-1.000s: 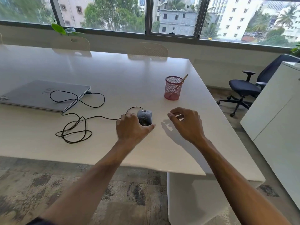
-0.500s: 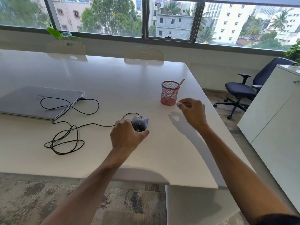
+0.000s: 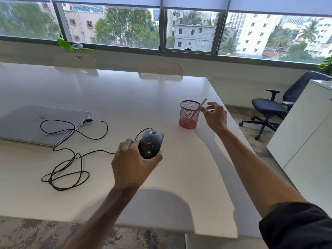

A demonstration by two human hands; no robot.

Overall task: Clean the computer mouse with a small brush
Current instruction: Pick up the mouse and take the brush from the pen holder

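Left hand [image 3: 133, 165] grips mouse [image 3: 151, 144] on tabletop [image 3: 125, 97], fingers and thumb clamped round its sides. Right hand [image 3: 214, 116], fingers apart and loosely curled, is at brush [image 3: 202, 102] handle in red cup [image 3: 189, 114]; contact unclear.

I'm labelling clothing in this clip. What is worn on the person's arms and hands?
Both hands, left hand and right hand, are bare: no gloves, rings or watch visible. The forearms are uncovered. A dark sleeve covers the right upper arm.
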